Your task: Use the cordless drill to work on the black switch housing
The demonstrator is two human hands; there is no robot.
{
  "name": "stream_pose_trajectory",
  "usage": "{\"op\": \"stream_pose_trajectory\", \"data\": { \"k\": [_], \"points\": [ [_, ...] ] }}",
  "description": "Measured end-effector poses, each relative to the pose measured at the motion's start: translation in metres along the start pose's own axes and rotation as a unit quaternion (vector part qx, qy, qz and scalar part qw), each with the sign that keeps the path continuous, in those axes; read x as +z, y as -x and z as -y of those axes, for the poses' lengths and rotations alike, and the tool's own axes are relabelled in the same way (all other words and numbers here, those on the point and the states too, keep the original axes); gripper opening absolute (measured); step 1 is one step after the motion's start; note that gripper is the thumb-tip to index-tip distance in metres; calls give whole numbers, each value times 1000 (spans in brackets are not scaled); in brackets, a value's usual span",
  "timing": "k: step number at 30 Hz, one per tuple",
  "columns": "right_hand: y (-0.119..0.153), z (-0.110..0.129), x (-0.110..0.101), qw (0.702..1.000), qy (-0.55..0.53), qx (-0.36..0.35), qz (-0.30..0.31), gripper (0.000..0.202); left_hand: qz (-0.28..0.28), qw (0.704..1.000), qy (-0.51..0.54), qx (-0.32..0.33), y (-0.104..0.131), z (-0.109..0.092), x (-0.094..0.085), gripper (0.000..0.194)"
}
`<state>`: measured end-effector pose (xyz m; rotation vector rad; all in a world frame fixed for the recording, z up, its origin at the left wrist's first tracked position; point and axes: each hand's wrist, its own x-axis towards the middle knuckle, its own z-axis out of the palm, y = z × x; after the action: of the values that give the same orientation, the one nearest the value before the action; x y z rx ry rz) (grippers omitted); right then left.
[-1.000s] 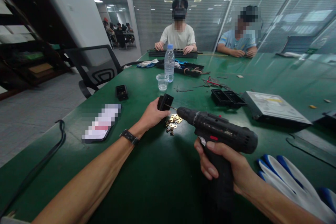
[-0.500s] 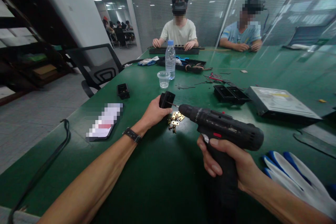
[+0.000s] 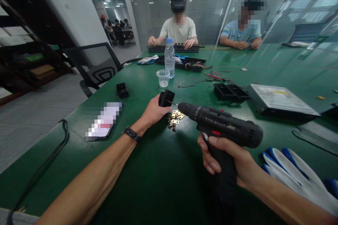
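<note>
Between the fingers and thumb of my left hand [image 3: 154, 113] is a small black plastic box [image 3: 166, 98], tilted above the table. My right hand [image 3: 227, 154] is wrapped round the grip of a black cordless drill [image 3: 227, 124], index finger at the trigger. The drill's thin bit [image 3: 173, 103] points left and meets the near side of the box; how deep its tip sits is hidden. Just below the box lies a small pile of brass plates [image 3: 176, 115], with small brass-coloured pieces [image 3: 172, 126] beside it.
A phone [image 3: 104, 121] and another black box [image 3: 122, 90] lie to the left. Beyond my hands stand a plastic cup [image 3: 163, 78] and a bottle [image 3: 169, 59]. Black trays [image 3: 231, 92], a metal-topped unit [image 3: 282, 100] and gloves [image 3: 298, 172] are at right. Two people sit across the table.
The whole view has shifted slightly, moving everything a little up and left. Both hands keep their holds, and the bit stays at the box.
</note>
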<state>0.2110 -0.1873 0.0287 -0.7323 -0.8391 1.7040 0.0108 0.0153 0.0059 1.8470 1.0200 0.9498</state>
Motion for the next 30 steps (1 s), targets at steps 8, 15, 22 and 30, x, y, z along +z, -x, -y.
{"op": "stream_pose_trajectory", "data": {
  "k": [8,15,22,30],
  "points": [
    [0,2,2,1000,0,7,-23,24,4,1000,11,-9,1,-4,-1,40],
    [1,0,0,1000,-3,4,-16,25,2,1000,10,-4,1,-3,0,39],
    [1,2,0,1000,-3,8,-16,24,4,1000,1,3,1,-5,-1,40],
    [0,5,-1,1000,4,17,-11,24,7,1000,14,-10,2,-8,-2,42]
  ]
}}
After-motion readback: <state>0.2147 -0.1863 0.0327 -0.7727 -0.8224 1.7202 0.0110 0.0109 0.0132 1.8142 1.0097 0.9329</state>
